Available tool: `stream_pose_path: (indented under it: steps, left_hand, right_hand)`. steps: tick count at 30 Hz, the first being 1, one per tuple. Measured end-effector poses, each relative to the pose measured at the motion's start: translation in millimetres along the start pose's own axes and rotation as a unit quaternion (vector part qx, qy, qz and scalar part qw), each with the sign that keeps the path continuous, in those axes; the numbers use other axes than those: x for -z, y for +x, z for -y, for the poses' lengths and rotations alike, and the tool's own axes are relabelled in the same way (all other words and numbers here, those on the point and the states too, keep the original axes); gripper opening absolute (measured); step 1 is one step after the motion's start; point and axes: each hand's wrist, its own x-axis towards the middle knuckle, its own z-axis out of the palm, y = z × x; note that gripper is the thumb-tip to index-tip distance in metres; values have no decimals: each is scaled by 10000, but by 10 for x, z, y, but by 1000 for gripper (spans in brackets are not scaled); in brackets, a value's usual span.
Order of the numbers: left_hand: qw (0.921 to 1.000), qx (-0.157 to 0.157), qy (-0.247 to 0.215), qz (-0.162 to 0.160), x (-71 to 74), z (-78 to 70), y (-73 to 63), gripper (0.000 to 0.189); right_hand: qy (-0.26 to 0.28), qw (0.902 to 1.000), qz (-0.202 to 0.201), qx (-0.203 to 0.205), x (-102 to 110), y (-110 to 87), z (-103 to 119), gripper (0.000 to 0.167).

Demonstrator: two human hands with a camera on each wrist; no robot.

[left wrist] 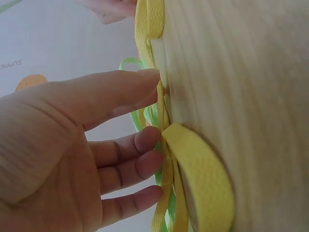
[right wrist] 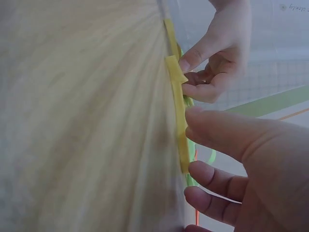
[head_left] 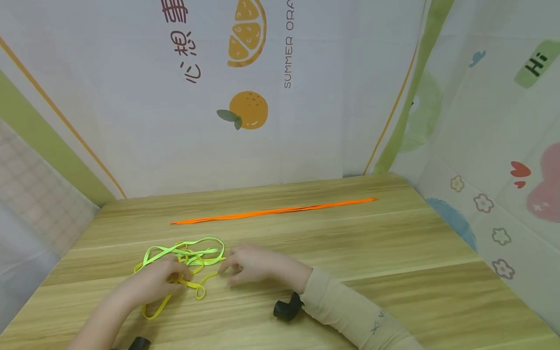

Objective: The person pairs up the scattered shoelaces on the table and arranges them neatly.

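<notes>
A yellow flat shoelace (head_left: 198, 286) lies loosely tangled with a bright green one (head_left: 213, 239) on the left part of the wooden table. My left hand (head_left: 159, 278) is over the near side of the tangle, fingers bent, with a gap between thumb and index fingertips. In the left wrist view, its fingertips (left wrist: 149, 163) are right at the yellow strands. My right hand (head_left: 253, 265) is just right of the tangle, beside a yellow strand. Thumb (right wrist: 217, 128) and fingers stand apart along that strand in the right wrist view.
An orange shoelace (head_left: 271, 212) is stretched almost straight across the back of the wooden table (head_left: 350, 243). Printed white cloth (head_left: 306, 136) hangs behind the table and along its sides. Black wrist devices (head_left: 288, 307) sit at both forearms.
</notes>
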Motion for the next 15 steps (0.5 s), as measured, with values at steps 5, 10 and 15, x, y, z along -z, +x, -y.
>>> stream_pose_path:
  steps: [5, 10, 15]
  left_hand:
    - [10000, 42, -35, 69, -1, -10, 7, 18]
    - [9999, -17, -56, 95, 2, -26, 12, 21]
    - [9998, -58, -138, 160, 0, -32, 26, 23]
  right_hand:
    - [-58, 10000, -38, -48, -31, 7, -9, 38]
    - [-49, 9999, -125, -81, -53, 28, -21, 41]
    - [-160, 9997, -117, -170, -71, 56, -19, 38]
